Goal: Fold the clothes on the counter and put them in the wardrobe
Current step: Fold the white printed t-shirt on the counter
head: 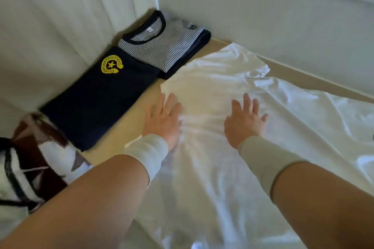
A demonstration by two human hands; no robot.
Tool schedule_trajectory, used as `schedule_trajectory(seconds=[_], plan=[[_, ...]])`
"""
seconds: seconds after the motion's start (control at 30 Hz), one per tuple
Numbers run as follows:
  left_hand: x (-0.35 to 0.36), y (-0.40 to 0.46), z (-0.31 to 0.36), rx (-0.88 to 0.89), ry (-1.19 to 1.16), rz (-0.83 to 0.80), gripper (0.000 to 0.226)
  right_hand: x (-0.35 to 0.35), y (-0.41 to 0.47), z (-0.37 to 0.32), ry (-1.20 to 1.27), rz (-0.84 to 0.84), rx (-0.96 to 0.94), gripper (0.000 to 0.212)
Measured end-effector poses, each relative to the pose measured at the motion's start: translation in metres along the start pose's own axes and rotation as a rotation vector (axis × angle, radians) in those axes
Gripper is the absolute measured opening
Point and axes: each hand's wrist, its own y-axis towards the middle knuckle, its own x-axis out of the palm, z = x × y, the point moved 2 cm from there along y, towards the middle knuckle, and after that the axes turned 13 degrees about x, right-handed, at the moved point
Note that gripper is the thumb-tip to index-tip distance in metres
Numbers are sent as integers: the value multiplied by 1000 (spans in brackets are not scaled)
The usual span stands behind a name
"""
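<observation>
- The white shirt point(232, 127) lies spread flat on the counter point(129, 119), directly under both hands and running on past them to the right and back toward the person.
- The left hand point(162, 119) rests flat on the shirt's left edge, fingers straight and slightly spread, gripping nothing.
- The right hand point(244, 121) lies flat on the cloth just beside it, fingers fanned wide, also holding nothing.
- The cloth looks thin, light and limp; wrinkles gather between the hands, so it would likely bunch or slide when pushed rather than hold a crease.
- A sound place to take hold would be the side edges or the sleeve point(257, 66) beyond the right fingertips, pinching there to lift a flap over.
- Left of the left hand sits a folded navy shirt point(97, 95) with a yellow badge.
- Beyond it, ahead of the left fingertips, lies a folded striped shirt point(162, 44) on another dark garment.
- Near the left forearm lies a brown and white patterned cloth point(34, 159).
</observation>
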Motion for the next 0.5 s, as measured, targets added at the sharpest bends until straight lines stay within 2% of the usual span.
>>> schedule_trajectory(seconds=[0.07, 0.1, 0.13, 0.2, 0.23, 0.3, 0.37, 0.43, 0.5], plan=[[2, -15, 16, 95, -63, -38, 56, 4, -20, -3, -5, -105, -199, 59], [6, -23, 24, 137, -97, -85, 54, 10, -31, 0, -68, -160, -240, 62], [9, -38, 31, 99, -107, -119, 54, 12, -42, 9, -108, -175, -201, 64], [16, -59, 28, -102, -80, -110, 57, 10, -49, 21, -84, -90, -78, 59], [19, -71, 28, -160, -74, -105, 58, 10, -55, 24, -82, -53, -113, 57], [25, -94, 31, -170, -83, -149, 59, 15, -69, 25, -117, -129, -240, 58], [29, -113, 29, -302, -111, -164, 62, 18, -84, 30, -171, -213, -174, 58], [29, -132, 24, -510, -165, -82, 63, 14, -95, 35, -160, -159, -106, 51], [25, -152, 20, -673, -295, 28, 65, 7, -109, 30, -93, -95, -250, 39]])
